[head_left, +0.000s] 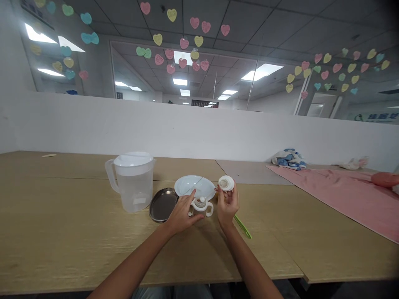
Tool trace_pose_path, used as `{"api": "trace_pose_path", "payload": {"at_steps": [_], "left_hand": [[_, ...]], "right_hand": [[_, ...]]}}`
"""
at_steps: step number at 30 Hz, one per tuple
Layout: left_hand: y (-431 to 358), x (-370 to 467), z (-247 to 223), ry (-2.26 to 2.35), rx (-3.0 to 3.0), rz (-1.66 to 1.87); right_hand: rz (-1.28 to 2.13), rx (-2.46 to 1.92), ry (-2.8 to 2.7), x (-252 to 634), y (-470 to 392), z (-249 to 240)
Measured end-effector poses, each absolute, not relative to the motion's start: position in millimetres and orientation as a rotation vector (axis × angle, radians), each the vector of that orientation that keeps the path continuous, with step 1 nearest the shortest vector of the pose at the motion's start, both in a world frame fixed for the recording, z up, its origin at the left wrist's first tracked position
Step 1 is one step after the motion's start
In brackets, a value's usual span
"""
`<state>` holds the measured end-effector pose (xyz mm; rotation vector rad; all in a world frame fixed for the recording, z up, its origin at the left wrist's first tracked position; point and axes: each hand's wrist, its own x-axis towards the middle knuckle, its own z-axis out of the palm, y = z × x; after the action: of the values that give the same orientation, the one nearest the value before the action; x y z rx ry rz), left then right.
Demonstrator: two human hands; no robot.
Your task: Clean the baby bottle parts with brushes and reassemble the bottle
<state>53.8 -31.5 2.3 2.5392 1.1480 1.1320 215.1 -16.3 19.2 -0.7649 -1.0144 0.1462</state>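
A small baby bottle (199, 211) with white handles on both sides stands on the table, its threaded neck uncovered. Something small and white sits at the mouth of that neck. My left hand (182, 214) is closed around the bottle from the left, thumb in front and fingers behind. Raised to the right of it, my right hand (228, 204) grips a white bottle cap (226, 183), with the cap's hollow side partly facing me. A white bowl (190, 185) lies just behind the bottle. Left of it rests a round dark metal tray (162, 204), partly behind my left hand.
A lidded clear pitcher (134, 182) holding water stands at the left. Bright green tongs (243, 227) lie beside my right forearm. A pink cloth (336, 191) covers the table's right side, near a crumpled blue-and-white cloth (288, 159). A white wall (187, 128) closes off the back.
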Motion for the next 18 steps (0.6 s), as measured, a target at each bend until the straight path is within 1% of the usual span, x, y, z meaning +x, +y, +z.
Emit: {"api": "trace_pose_path", "payload": {"at_steps": [7,18], "left_hand": [[-29.6,53.8,1.1,1.158,2.547,1.131],[-29.1,53.4,1.0,1.143,2.535,1.147]], "right_hand": [[0.180,-0.676,-0.781,228.2,-8.0,28.5],[0.527,-0.729,-0.760,227.1,3.6,33.4]]}}
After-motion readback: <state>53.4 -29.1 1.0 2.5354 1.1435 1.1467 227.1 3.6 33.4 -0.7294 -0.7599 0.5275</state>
